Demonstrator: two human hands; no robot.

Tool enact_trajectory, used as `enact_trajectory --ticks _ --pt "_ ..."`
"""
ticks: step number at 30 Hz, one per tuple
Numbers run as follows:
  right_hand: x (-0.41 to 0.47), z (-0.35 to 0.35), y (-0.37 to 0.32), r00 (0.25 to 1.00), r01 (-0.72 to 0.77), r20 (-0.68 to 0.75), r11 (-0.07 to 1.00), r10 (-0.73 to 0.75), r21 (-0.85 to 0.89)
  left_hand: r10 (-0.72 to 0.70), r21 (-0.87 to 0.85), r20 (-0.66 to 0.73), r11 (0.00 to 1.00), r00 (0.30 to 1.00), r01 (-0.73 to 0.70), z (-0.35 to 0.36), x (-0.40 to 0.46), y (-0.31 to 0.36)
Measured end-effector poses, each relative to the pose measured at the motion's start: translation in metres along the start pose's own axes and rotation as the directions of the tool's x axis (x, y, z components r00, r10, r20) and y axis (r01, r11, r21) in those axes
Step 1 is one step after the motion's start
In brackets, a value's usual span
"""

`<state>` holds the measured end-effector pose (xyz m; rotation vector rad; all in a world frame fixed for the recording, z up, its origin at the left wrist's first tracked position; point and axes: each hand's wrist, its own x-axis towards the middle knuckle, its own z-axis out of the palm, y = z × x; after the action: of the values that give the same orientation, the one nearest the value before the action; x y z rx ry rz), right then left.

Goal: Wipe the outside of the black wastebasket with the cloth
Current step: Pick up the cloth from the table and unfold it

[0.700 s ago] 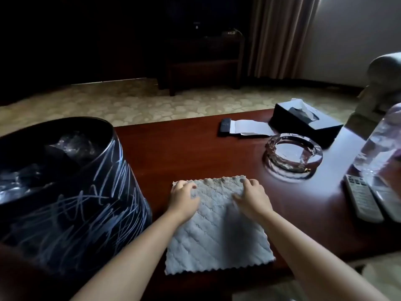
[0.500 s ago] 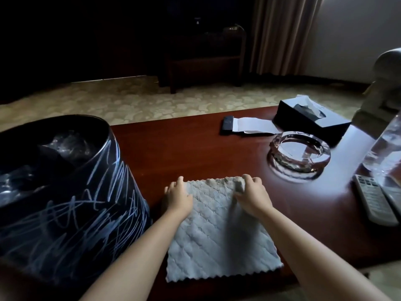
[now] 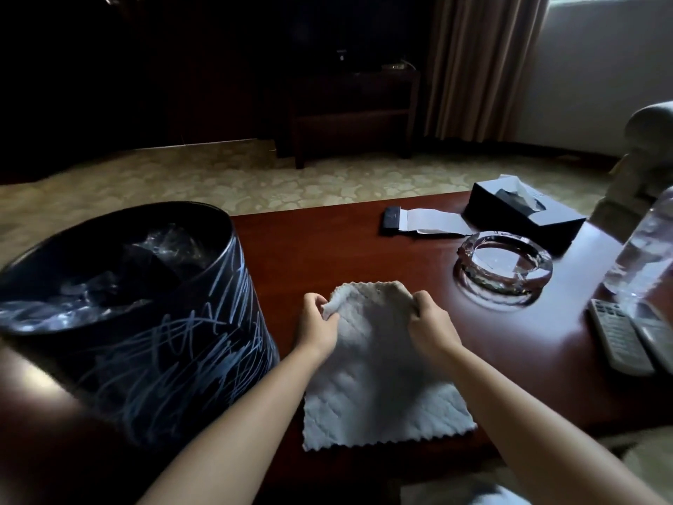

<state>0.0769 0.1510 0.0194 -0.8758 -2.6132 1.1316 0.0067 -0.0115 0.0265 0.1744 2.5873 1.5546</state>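
The black wastebasket, covered in white scribble marks and lined with a plastic bag, stands on the left end of the dark red table. A pale quilted cloth lies on the table in front of me, to the basket's right. My left hand pinches the cloth's far left corner and my right hand grips its far right corner. Both corners are raised off the table, so the far edge arches up while the near part lies flat.
A glass ashtray sits right of the cloth. Behind it lie a black tissue box and a small dark case with white paper. A water bottle and two remotes occupy the right edge.
Both hands went from resting on the cloth's far edge to pinching its far corners and lifting them. The far edge has risen and bunched inward.
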Motion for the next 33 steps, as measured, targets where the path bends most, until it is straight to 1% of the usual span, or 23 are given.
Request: enact_trajectory --ticks 2,5,8,11,14,16,19,23,26,29,31,33 --pt "-0.014 -0.007 -0.009 0.998 -0.002 -0.056 0.997 0.006 0.077 0.051 -0.067 0.008 0.996 0.999 -0.05 -0.013 -0.018 0.009" --pt "-0.036 -0.016 -0.024 0.992 -0.003 -0.126 0.989 0.022 0.149 0.111 -0.111 0.029 0.988 0.993 -0.108 -0.034 -0.049 0.016" --pt "-0.062 -0.021 -0.038 0.989 0.047 -0.146 0.973 -0.014 0.224 0.197 -0.053 0.017 0.979 0.98 -0.196 -0.054 -0.075 0.016" --pt "-0.088 -0.027 -0.05 0.98 0.127 -0.183 0.962 -0.083 0.243 0.267 0.002 0.0 0.964 0.964 -0.267 -0.072 -0.097 0.015" --pt "-0.113 -0.031 -0.06 0.967 0.176 -0.215 0.967 -0.135 0.184 0.258 0.02 0.017 0.966 0.966 -0.258 -0.092 -0.124 0.012" --pt "-0.127 -0.03 -0.066 0.971 0.154 -0.212 0.97 -0.113 0.19 0.239 0.003 0.016 0.971 0.971 -0.239 -0.105 -0.139 0.006" --pt "-0.147 -0.025 -0.072 0.976 0.131 -0.203 0.965 -0.084 0.229 0.205 0.009 -0.03 0.979 0.978 -0.205 -0.126 -0.154 -0.005" --pt "-0.165 -0.016 -0.077 0.979 0.154 -0.174 0.953 -0.11 0.262 0.193 0.043 -0.1 0.981 0.976 -0.19 -0.152 -0.173 -0.023" --pt "-0.175 -0.01 -0.082 0.985 0.157 -0.12 0.947 -0.128 0.281 0.173 0.001 -0.149 0.985 0.974 -0.175 -0.168 -0.18 -0.032" --pt "-0.186 -0.01 -0.085 0.991 0.137 -0.041 0.943 -0.13 0.304 0.1 -0.093 -0.176 0.989 0.979 -0.117 -0.182 -0.187 -0.036" --pt "-0.189 -0.011 -0.084 0.994 0.104 -0.003 0.942 -0.109 0.318 0.07 -0.128 -0.163 0.987 0.984 -0.092 -0.191 -0.189 -0.039" --pt "-0.189 -0.011 -0.082 0.995 0.059 0.054 0.941 -0.082 0.332 0.075 -0.108 -0.119 0.99 0.99 -0.088 -0.2 -0.191 -0.04"
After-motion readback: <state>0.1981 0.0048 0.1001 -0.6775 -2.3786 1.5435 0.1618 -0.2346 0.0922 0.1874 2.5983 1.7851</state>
